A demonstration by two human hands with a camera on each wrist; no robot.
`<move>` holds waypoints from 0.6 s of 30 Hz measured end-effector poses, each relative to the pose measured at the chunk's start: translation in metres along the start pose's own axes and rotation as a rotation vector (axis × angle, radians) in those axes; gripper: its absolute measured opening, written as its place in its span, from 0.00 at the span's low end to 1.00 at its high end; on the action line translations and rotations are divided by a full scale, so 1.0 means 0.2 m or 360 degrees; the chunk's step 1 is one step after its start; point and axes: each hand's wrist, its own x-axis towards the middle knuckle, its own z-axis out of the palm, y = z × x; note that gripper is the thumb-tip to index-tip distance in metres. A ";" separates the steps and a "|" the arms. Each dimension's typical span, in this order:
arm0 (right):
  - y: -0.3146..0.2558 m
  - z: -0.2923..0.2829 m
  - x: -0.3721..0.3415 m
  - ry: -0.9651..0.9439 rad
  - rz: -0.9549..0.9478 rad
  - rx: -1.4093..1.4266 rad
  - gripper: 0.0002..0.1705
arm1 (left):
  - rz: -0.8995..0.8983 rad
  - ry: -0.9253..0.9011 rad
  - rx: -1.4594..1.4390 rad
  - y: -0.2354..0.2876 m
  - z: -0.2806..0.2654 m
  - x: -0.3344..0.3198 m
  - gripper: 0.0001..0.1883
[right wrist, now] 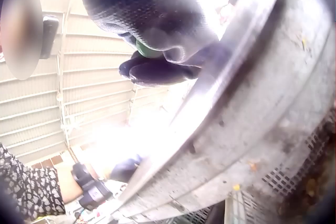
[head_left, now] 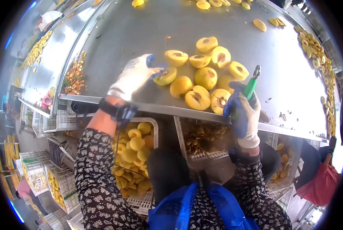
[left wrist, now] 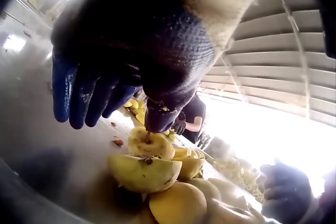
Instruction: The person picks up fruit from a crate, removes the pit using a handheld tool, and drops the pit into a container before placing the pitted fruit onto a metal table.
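Note:
My left hand (head_left: 134, 75), in a white glove with blue-coated fingers, hovers over the steel table (head_left: 140, 42) at the left of a group of yellow peaches. Its fingers hang straight and spread in the left wrist view, the thumb close above a cut peach half (left wrist: 149, 142). In the head view, the thumb side reaches a greenish-yellow half (head_left: 166, 76). My right hand (head_left: 247, 117), gloved alike, grips a green-handled tool (head_left: 250, 87) near the table's front edge, its short metal tip pointing up. Several peach halves (head_left: 198, 98) with brown pits or hollows lie between the hands.
Below the table edge stand a crate of yellow peaches (head_left: 135, 147) and a crate of darker scraps (head_left: 206, 134). Brown pits (head_left: 75, 78) are heaped at the left, and halves (head_left: 319, 57) line the right rim. Another person in red (head_left: 319, 184) is at the right.

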 end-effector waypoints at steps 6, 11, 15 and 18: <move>-0.15 -0.16 -0.16 0.0057 0.0043 0.0082 0.15 | -0.0002 -0.0179 0.0017 0.13 0.12 -0.05 0.25; -0.09 -0.20 -0.28 0.0024 0.0171 0.0078 0.16 | -0.0268 0.0047 -0.0321 0.04 0.15 -0.13 0.17; -0.10 -0.14 -0.37 -0.0096 0.0365 0.0147 0.16 | -0.0253 0.0298 -0.0819 0.03 0.15 -0.26 0.14; -0.10 -0.10 -0.42 -0.0190 0.0439 0.0200 0.14 | -0.0210 0.0474 -0.0834 -0.01 0.16 -0.29 0.13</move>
